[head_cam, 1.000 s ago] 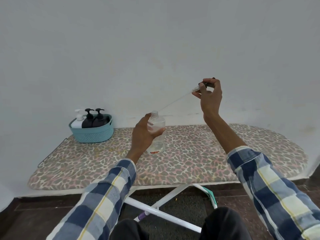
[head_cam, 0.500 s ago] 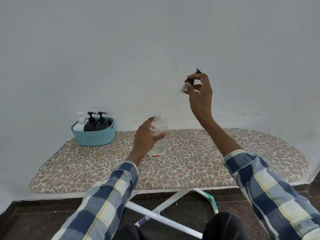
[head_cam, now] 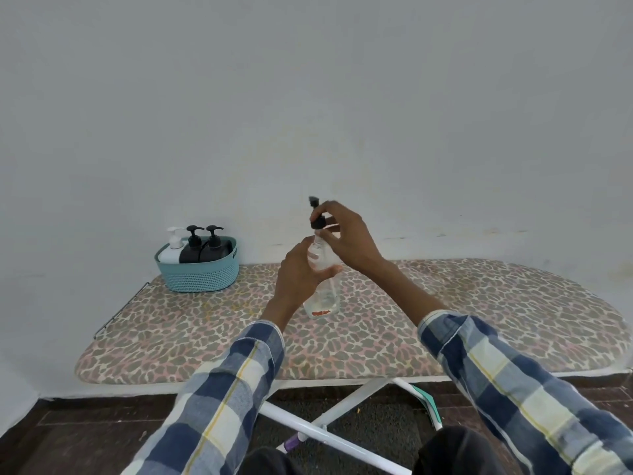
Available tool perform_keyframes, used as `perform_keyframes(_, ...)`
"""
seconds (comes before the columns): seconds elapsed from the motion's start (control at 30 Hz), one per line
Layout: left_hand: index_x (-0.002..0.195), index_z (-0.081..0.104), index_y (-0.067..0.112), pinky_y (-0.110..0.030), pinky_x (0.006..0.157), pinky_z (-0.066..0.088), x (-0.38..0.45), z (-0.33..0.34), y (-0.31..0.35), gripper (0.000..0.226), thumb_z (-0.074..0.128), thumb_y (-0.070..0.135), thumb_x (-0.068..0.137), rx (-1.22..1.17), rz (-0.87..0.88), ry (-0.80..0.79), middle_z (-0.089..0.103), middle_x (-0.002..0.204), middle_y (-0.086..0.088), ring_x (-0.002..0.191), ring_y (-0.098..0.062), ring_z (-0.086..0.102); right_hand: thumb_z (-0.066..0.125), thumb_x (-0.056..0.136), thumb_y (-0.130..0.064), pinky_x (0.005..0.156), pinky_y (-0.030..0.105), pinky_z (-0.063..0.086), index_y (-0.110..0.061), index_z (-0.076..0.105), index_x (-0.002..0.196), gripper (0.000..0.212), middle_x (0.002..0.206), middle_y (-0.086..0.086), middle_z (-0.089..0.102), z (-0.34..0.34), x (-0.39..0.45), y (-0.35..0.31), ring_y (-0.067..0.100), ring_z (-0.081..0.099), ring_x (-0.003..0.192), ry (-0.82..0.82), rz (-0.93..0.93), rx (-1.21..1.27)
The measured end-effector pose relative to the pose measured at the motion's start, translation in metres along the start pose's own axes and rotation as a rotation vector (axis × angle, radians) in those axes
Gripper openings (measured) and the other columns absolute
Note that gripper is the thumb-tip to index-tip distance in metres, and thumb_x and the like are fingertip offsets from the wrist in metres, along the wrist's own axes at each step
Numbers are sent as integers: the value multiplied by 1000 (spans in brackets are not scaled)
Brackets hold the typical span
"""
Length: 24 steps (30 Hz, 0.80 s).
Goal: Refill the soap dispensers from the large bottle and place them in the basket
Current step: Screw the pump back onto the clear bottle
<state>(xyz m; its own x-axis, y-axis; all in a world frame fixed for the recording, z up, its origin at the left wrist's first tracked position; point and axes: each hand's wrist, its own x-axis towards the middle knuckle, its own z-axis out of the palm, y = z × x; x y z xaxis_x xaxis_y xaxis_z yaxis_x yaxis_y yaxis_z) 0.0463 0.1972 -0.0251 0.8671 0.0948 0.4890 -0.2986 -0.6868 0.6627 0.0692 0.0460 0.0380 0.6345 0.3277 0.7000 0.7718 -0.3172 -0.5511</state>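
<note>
The left hand [head_cam: 298,272] grips a clear bottle [head_cam: 323,286] standing on the ironing board [head_cam: 479,320], right of the basket [head_cam: 198,272]. The right hand [head_cam: 346,241] pinches the black pump [head_cam: 317,219] at its neck.

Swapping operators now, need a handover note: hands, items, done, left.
Left hand grips the clear dispenser, upright on the ironing board.
Right hand pinches the black pump head at the dispenser's neck, tube inside, not seated.
Teal basket at the board's far left holds one white and two black dispensers.
Large refill bottle: not in view.
Left: seat the pump, put this dispenser in the basket.
</note>
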Motion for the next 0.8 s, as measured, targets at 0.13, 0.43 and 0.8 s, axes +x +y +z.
perform_keyframes(0.13, 135, 61, 23, -33, 83, 54, 8, -1, 0, 65, 93, 41, 81, 69, -36, -6, 67, 129, 1, 112, -20, 68, 73, 95, -11, 100, 32, 60, -22, 69, 112, 21, 114, -11, 74, 11, -13, 9, 9, 73, 108, -16, 79, 91)
perform_keyframes(0.43, 126, 62, 14, -38, 76, 52, 39, 1, 6, 75, 83, 68, 80, 378, -89, -145, 74, 119, -5, 104, -30, 73, 69, 99, -6, 92, 33, 60, -16, 59, 106, 16, 109, -3, 78, 21, -7, 22, 12, 77, 99, 134, 203, 165)
perform_keyframes(0.8, 114, 68, 15, -36, 72, 49, 52, -3, -13, 64, 84, 67, 80, 208, -225, -155, 73, 104, -4, 88, -25, 67, 66, 95, 2, 78, 22, 50, -17, 51, 108, 27, 112, 4, 76, 27, 29, 19, 25, 74, 94, -39, 251, 82)
